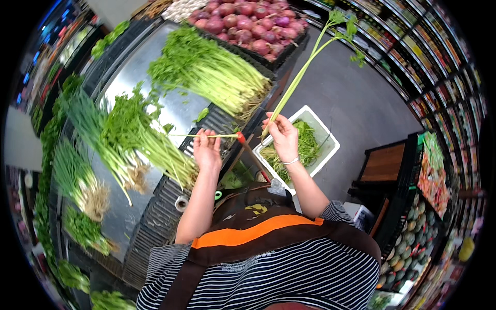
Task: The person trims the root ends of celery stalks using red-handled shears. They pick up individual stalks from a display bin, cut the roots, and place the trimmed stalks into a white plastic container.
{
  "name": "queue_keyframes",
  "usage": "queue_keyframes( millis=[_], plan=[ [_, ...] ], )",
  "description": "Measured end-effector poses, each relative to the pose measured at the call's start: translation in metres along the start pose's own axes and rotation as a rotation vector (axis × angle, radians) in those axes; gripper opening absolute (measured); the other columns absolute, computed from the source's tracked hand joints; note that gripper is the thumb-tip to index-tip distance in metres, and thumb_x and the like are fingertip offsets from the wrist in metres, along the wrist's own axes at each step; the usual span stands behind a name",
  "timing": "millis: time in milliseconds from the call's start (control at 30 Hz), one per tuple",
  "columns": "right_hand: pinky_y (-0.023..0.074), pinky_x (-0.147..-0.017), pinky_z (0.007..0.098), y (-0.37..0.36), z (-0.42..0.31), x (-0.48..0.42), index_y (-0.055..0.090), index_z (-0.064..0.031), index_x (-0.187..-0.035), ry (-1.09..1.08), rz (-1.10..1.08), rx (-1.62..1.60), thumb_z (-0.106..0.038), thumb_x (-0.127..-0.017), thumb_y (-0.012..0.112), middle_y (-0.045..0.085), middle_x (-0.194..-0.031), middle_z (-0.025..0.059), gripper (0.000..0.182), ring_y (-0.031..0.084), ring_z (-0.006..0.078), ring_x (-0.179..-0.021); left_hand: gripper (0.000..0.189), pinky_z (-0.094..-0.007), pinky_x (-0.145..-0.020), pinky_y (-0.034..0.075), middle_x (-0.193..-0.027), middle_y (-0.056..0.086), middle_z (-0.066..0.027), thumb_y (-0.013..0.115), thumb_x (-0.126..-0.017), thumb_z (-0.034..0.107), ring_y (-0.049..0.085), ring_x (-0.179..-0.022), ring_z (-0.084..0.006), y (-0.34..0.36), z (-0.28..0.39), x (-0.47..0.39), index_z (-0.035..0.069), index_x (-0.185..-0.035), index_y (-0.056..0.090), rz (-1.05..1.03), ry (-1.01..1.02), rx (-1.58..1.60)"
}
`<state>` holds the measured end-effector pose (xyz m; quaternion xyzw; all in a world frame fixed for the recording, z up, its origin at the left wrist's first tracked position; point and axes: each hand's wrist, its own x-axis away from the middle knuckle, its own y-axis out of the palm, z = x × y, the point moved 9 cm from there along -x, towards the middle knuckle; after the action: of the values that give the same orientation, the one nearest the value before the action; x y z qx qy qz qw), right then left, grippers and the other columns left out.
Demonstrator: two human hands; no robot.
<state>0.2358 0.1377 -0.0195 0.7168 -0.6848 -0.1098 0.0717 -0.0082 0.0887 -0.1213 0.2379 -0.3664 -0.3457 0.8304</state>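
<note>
My right hand (pixel 285 135) grips a leafy celery stalk (pixel 292 89) near its root end. The stalk slants up to the right, its leaves over the floor. My left hand (pixel 208 153) has a thin green stem (pixel 223 136) between its fingers, lying nearly level. Close to the stem's right end is a red-tipped rod (pixel 241 137); whether they touch I cannot tell. Beneath my right hand stands a white foam box (pixel 331 149) with loose green trimmings (pixel 306 135) inside. Left of my left hand lies a bunch of celery (pixel 155 143) with roots on.
A large celery pile (pixel 217 69) and bundles of spring onions (pixel 87 190) lie on the metal display counter (pixel 130 77). Red onions (pixel 248 23) fill a crate at the back. A tape roll (pixel 181 203) sits by my left forearm. Stocked shelves (pixel 418 46) line the right.
</note>
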Motion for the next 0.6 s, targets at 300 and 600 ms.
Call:
queue_keyframes(
  millis=[300, 600],
  plan=[
    [0.0509, -0.068, 0.0227, -0.059, -0.068, 0.018, 0.061, 0.0021, -0.109, -0.081, 0.116, 0.306, -0.007, -0.085, 0.057, 0.067, -0.087, 0.0050, 0.026, 0.062, 0.0079, -0.076, 0.029, -0.0268, -0.076, 0.051, -0.107, 0.060, -0.0067, 0.049, -0.094, 0.011, 0.058, -0.097, -0.0149, 0.138, -0.129, 0.048, 0.007, -0.123, 0.048, -0.744, -0.282, -0.692],
    [0.0540, -0.066, 0.0291, -0.052, -0.050, 0.025, 0.063, 0.0015, -0.102, -0.109, 0.076, 0.497, -0.006, -0.081, 0.061, 0.066, -0.089, 0.0117, 0.023, 0.066, 0.0184, -0.077, 0.048, -0.0308, -0.093, 0.043, -0.125, 0.052, -0.0134, 0.040, -0.098, 0.035, 0.054, -0.110, -0.0206, 0.205, -0.094, 0.087, 0.001, -0.131, 0.041, -0.976, -0.257, -0.498]
  ],
)
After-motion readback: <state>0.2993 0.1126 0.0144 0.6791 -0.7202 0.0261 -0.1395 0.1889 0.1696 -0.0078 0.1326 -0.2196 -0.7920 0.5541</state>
